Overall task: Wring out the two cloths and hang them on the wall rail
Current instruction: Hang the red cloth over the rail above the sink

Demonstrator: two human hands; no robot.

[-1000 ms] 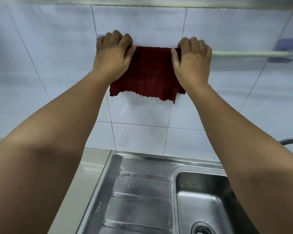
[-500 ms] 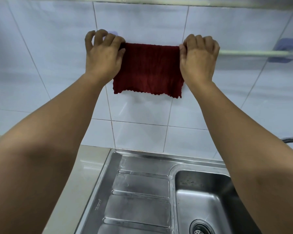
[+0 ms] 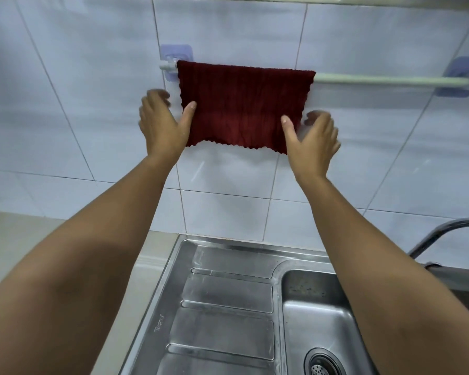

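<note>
- Already your dark red cloth (image 3: 243,104) is draped over the wall rail (image 3: 390,81), at its left end just beside the left stick-on bracket (image 3: 176,56), so the bracket takes the weight and the rest of the bar stays free, probably for the second cloth.
- Its zigzag hem hangs fairly level against the tiled wall (image 3: 92,104), spread flat, which should help it dry.
- Your left hand (image 3: 163,128) stands at the cloth's left edge with fingers (image 3: 157,97) spread and loose; only the thumb lies on the fabric, gripping nothing.
- Your right hand (image 3: 313,139) mirrors it at the right edge, fingers (image 3: 318,115) apart and blurred, thumb over the fabric; it looks like smoothing or letting go.
- Below, the steel sink (image 3: 317,320) with its draining board (image 3: 228,307) catches drips; the tap (image 3: 444,231) is at the right.
- No second cloth is in view, so that half looks still to do.
</note>
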